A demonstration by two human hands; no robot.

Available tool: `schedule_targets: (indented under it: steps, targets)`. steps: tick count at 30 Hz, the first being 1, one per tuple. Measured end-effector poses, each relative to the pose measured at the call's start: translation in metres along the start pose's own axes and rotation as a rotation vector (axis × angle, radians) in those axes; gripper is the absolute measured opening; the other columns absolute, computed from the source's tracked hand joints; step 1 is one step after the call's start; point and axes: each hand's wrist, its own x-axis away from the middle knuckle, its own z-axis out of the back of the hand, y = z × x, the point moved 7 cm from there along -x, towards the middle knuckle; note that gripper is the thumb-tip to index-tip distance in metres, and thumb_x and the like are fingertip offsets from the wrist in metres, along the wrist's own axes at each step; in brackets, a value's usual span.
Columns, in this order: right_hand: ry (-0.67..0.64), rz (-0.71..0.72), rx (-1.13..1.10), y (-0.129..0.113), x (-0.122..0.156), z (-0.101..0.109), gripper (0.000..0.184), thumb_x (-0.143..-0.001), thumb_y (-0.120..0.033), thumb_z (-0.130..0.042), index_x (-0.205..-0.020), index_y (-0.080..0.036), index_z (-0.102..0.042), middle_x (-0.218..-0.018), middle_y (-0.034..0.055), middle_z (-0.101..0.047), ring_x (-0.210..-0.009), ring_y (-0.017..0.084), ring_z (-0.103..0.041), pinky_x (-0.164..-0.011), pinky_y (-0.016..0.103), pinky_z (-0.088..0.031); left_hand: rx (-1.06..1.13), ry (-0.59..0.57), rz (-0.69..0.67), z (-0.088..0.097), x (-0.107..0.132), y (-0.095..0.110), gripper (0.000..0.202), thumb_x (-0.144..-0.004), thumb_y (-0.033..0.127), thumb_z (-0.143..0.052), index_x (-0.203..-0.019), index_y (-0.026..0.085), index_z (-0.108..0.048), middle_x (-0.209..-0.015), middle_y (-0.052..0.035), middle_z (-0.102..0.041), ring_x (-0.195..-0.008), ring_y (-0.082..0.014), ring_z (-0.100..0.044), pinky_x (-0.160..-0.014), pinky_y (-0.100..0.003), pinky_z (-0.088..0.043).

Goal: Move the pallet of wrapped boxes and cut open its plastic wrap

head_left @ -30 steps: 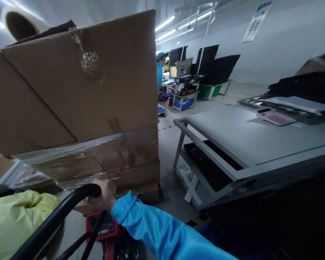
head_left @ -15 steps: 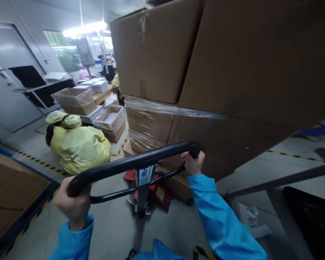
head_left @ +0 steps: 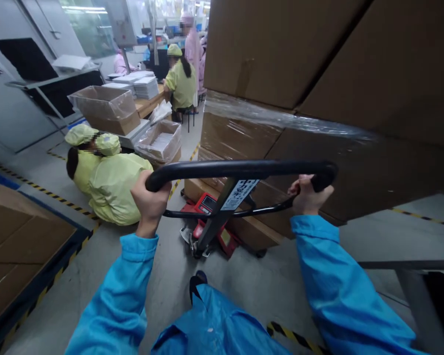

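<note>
A black looped pallet jack handle [head_left: 240, 169] spans the space in front of me. My left hand [head_left: 150, 199] is closed around its left end, and my right hand [head_left: 311, 195] grips the right end. Below, the handle's shaft, with a white label [head_left: 240, 193], runs down to the red pallet jack base [head_left: 225, 239] on the floor. Beyond it rises a tall stack of cardboard boxes [head_left: 259, 64], with clear stretch wrap [head_left: 244, 108] around its middle. Most of the jack's forks are hidden by the boxes.
Two people in yellow [head_left: 114, 182] crouch at the left, close to the handle. More boxes [head_left: 18, 236] stand at the left edge. Lined cartons [head_left: 107, 111] and a wooden table [head_left: 148, 103] are further back, with seated workers. A metal frame [head_left: 410, 266] is at the right.
The handle has swung from slanted to nearly level, moving right in view with both hands still on it. The box stack also appears further right, and a seated person in yellow has come into view.
</note>
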Motion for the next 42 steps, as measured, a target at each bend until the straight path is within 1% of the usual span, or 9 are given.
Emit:
schedule_targets:
  steps: [5,10,15,21,28,31,34,39,42]
  targets:
    - [0.029,-0.006,-0.019,0.022,-0.026,-0.029,0.031,-0.052,-0.037,-0.068,-0.055,-0.020,-0.042,-0.036,-0.0061,-0.042,-0.027,0.007,-0.036,-0.026,0.016,-0.027,0.045,-0.014,0.005,-0.041,-0.039,-0.021,0.021,-0.062,0.032,-0.064,-0.061,0.017,-0.049,-0.057,0.0053,-0.042,-0.053,-0.0089,-0.041,-0.051,-0.021,-0.037]
    - [0.109,-0.073,-0.009,0.053,-0.063,-0.061,0.020,-0.067,-0.015,-0.059,-0.055,-0.018,-0.043,-0.035,-0.0070,-0.042,-0.027,0.006,-0.037,-0.027,0.015,-0.027,0.047,-0.018,0.005,-0.082,-0.069,-0.039,0.020,-0.062,0.032,-0.064,-0.063,0.017,-0.051,-0.057,0.0048,-0.045,-0.054,-0.0099,-0.044,-0.052,-0.021,-0.039]
    - [0.197,-0.125,0.073,0.084,-0.105,-0.098,0.026,-0.075,-0.002,-0.048,-0.053,-0.016,-0.045,-0.036,-0.0069,-0.041,-0.028,0.005,-0.038,-0.029,0.014,-0.028,0.083,-0.032,-0.021,-0.129,-0.095,-0.058,0.015,-0.063,0.028,-0.064,-0.071,0.016,-0.057,-0.061,0.0038,-0.052,-0.056,-0.0109,-0.048,-0.055,-0.022,-0.041]
    - [0.237,-0.107,0.101,0.128,-0.144,-0.144,0.022,-0.076,-0.007,-0.057,-0.060,-0.016,-0.044,-0.039,-0.0095,-0.042,-0.028,0.004,-0.038,-0.030,0.014,-0.030,0.046,-0.049,-0.031,-0.189,-0.151,-0.103,0.015,-0.064,0.029,-0.062,-0.072,0.016,-0.059,-0.061,0.0034,-0.053,-0.057,-0.0112,-0.049,-0.057,-0.022,-0.041]
    - [0.367,-0.109,0.117,0.164,-0.188,-0.188,0.026,-0.082,-0.005,-0.050,-0.062,-0.018,-0.042,-0.038,-0.0098,-0.039,-0.028,0.005,-0.038,-0.030,0.014,-0.029,0.099,-0.108,-0.079,-0.269,-0.207,-0.147,0.014,-0.067,0.030,-0.061,-0.074,0.017,-0.058,-0.063,0.0029,-0.055,-0.058,-0.0122,-0.051,-0.057,-0.023,-0.041]
    - [0.457,-0.155,0.123,0.179,-0.208,-0.202,0.031,-0.083,-0.001,-0.049,-0.060,-0.019,-0.038,-0.037,-0.0102,-0.038,-0.028,0.005,-0.037,-0.030,0.014,-0.027,0.148,-0.165,-0.074,-0.304,-0.223,-0.160,0.012,-0.069,0.027,-0.060,-0.076,0.018,-0.058,-0.065,0.0023,-0.057,-0.060,-0.0125,-0.053,-0.059,-0.023,-0.042]
    - [0.507,-0.208,0.182,0.200,-0.233,-0.218,0.036,-0.087,-0.005,-0.048,-0.058,-0.021,-0.034,-0.035,-0.0098,-0.036,-0.028,0.005,-0.036,-0.029,0.014,-0.025,0.155,-0.203,-0.076,-0.334,-0.237,-0.169,0.011,-0.069,0.025,-0.059,-0.078,0.017,-0.059,-0.068,0.0018,-0.059,-0.063,-0.0129,-0.055,-0.062,-0.024,-0.043]
    - [0.506,-0.238,0.237,0.242,-0.287,-0.257,0.038,-0.093,-0.011,-0.047,-0.060,-0.022,-0.032,-0.037,-0.0099,-0.036,-0.030,0.005,-0.037,-0.031,0.015,-0.025,0.153,-0.171,-0.164,-0.374,-0.268,-0.178,0.011,-0.069,0.022,-0.062,-0.078,0.016,-0.060,-0.070,0.0017,-0.057,-0.064,-0.0125,-0.054,-0.062,-0.024,-0.043]
    - [0.474,-0.208,0.235,0.267,-0.318,-0.282,0.039,-0.094,-0.015,-0.048,-0.060,-0.023,-0.032,-0.038,-0.0092,-0.037,-0.032,0.006,-0.038,-0.032,0.016,-0.028,0.133,-0.130,-0.195,-0.400,-0.298,-0.194,0.010,-0.067,0.020,-0.062,-0.076,0.016,-0.059,-0.068,0.0021,-0.053,-0.063,-0.0125,-0.051,-0.062,-0.024,-0.041]
